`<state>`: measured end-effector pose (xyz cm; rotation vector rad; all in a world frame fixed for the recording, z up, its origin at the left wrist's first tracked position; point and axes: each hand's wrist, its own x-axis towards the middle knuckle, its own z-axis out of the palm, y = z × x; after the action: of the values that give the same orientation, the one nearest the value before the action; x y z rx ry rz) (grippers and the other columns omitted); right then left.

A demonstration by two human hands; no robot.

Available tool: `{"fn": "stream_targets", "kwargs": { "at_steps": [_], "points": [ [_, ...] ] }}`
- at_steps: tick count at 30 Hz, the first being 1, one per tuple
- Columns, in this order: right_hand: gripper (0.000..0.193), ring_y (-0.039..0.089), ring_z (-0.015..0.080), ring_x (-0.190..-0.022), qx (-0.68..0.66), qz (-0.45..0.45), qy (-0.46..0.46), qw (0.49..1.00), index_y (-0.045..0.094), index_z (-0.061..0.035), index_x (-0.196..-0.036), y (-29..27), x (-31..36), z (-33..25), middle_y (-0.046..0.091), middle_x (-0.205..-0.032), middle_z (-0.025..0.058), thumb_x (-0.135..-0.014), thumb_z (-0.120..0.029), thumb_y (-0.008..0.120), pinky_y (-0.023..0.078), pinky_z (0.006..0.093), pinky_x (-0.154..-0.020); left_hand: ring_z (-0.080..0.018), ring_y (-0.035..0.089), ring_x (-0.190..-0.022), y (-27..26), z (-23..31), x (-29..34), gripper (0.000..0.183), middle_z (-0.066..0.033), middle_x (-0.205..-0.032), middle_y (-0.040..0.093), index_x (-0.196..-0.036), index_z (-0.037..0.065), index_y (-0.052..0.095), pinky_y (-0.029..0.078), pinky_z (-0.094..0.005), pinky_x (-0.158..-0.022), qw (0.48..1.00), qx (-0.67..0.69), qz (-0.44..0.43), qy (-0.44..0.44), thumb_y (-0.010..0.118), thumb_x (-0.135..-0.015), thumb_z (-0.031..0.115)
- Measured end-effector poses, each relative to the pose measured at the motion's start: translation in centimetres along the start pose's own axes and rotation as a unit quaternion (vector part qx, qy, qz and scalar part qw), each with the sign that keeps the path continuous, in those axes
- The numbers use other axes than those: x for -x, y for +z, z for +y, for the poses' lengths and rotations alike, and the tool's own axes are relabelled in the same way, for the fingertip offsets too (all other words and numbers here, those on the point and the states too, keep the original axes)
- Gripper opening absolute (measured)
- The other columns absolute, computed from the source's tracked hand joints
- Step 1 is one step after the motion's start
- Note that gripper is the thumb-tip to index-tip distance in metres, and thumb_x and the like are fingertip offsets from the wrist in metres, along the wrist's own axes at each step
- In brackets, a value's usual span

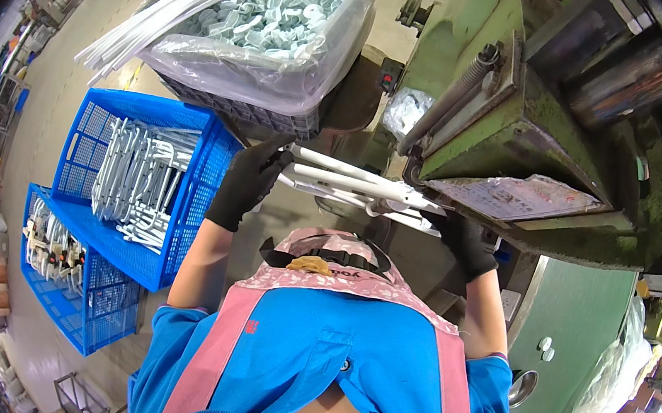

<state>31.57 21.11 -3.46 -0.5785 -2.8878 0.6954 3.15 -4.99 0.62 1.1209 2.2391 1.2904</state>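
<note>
The left hand (247,179), in a black glove, is wrapped around the left end of a bundle of white tubes (351,184). The tubes run from that hand to the right, lying roughly level in front of the person's chest, and their far ends reach under the edge of a green machine (518,122). The right hand (465,239), also in a black glove, sits at the right end of the bundle, just below the machine's lip, with its fingers closed on the tubes there. So the tubes span the gap between both hands, each hand clamped on one end.

A flat plastic-wrapped sheet (516,196) rests on the machine's ledge right above the right hand. A coiled spring (460,86) slants down the machine's side towards the tubes.

To the left of the left hand stands a blue crate (199,189) holding bent white tube parts (138,177). A second blue crate (61,288) lies lower left, beside it. Above the left hand sits a grey crate lined with a clear plastic bag (280,83), filled with small pale plastic caps (277,11) and long white strips.
</note>
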Motion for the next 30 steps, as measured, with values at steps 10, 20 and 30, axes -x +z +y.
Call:
{"fn": "stream_targets", "kwargs": {
  "at_steps": [10, 20, 30],
  "points": [
    [0.039, 0.056, 0.0162, -0.074, -0.555, -0.019, 0.225, 0.800, 0.067, -0.0079, -0.108, -3.0, -0.8, -2.5, 0.064, -0.085, 0.0067, -0.084, -0.038, 0.068, 0.045, 0.0322, -0.068, -0.0080, 0.048, -0.048, 0.6, -0.3, 0.4, 0.037, -0.0076, -0.073, 0.065, -0.124, 0.007, 0.057, 0.041, -0.0261, -0.048, 0.998, 0.037, 0.041, 0.006, 0.061, -0.090, 0.021],
    [0.031, 0.062, 0.0158, -0.071, -0.037, 0.007, -0.072, 0.997, 0.062, -0.0155, -0.120, 2.5, 0.3, 4.0, 0.067, -0.086, 0.0057, -0.092, -0.027, 0.058, 0.049, 0.0324, -0.064, -0.0060, 0.051, -0.057, 2.4, 0.2, 0.7, 0.032, -0.0068, -0.083, 0.065, -0.119, 0.004, 0.059, 0.041, -0.0240, -0.052, 0.995, 0.059, 0.075, -0.033, 0.062, -0.089, 0.016],
    [0.038, 0.065, 0.0325, -0.080, 0.059, 0.079, -0.055, 0.994, 0.065, -0.0094, -0.109, 0.9, 0.7, -0.2, 0.067, -0.088, 0.0168, -0.083, -0.037, 0.068, 0.050, 0.0384, -0.069, -0.0210, 0.053, -0.112, 7.8, -1.1, 6.7, 0.043, -0.0108, -0.123, 0.056, -0.123, 0.006, 0.054, 0.040, -0.0337, -0.098, 0.881, 0.317, -0.351, -0.021, 0.063, -0.082, 0.012]
  ]
}}
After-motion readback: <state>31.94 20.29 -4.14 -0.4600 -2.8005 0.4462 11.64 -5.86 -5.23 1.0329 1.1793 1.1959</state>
